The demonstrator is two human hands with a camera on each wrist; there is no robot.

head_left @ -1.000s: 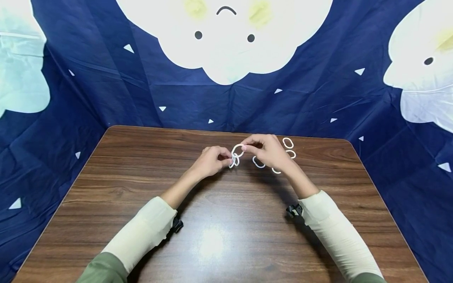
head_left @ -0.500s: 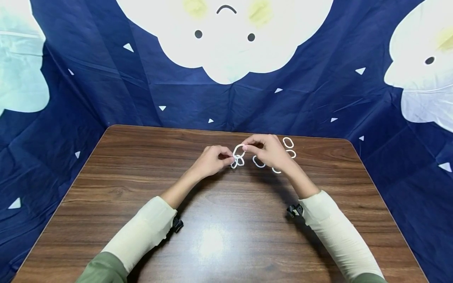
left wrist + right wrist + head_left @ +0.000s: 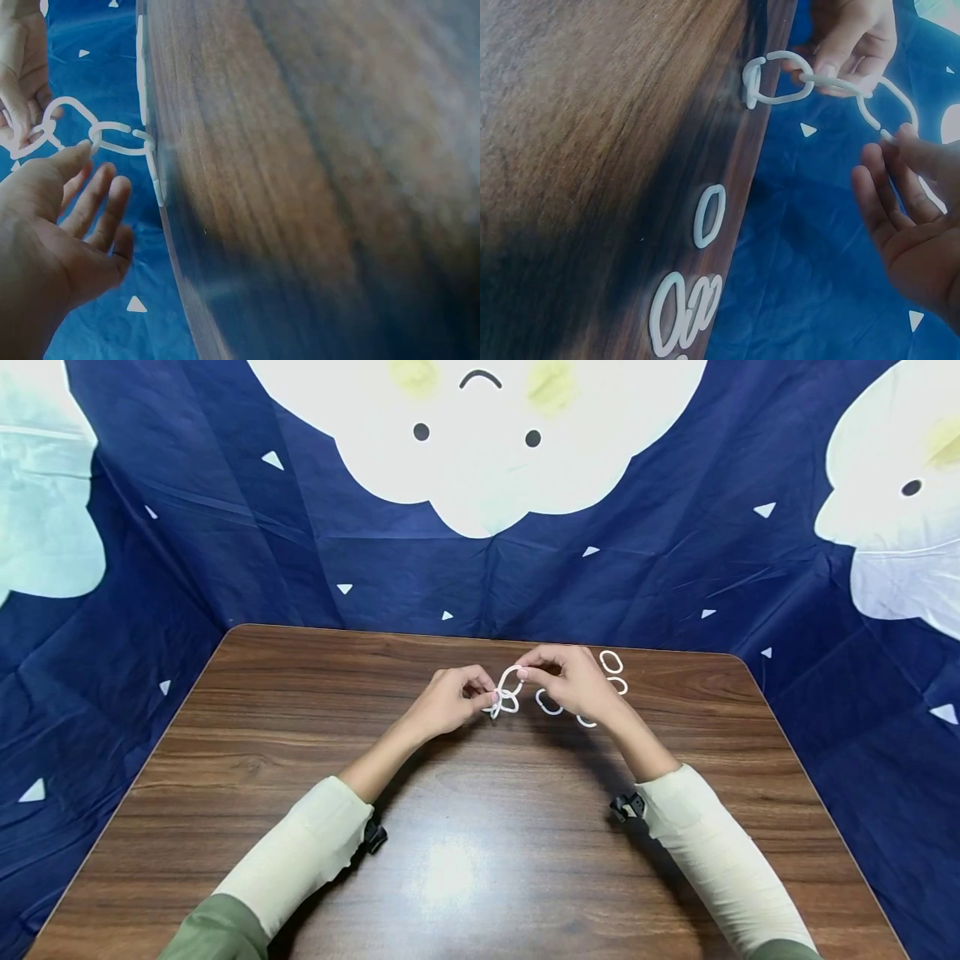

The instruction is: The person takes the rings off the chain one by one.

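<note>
Several white oval plastic chain links hang joined between the two hands above the table's far part. My left hand [image 3: 450, 700] pinches one link [image 3: 838, 84] between thumb and fingers. From it hangs another link [image 3: 787, 99], and a further link [image 3: 751, 86] at the chain's end appears to touch the table. My right hand [image 3: 566, 681] pinches the end link [image 3: 904, 101], raised and tilted, which has a small gap in its side. This raised link passes through the one in my left hand. In the left wrist view the right hand is partly cut off.
Several loose white links [image 3: 700, 221] lie on the wooden table [image 3: 300, 693] beside and beyond the right hand, some partly hidden by it. A blue cloth with white clouds [image 3: 480, 477] stands behind the table's far edge. Small black devices [image 3: 628, 807] sit at both sleeves.
My right hand has shifted very slightly to the right with its link. The joined links below have swung and spread outward. My left hand stays almost in place.
</note>
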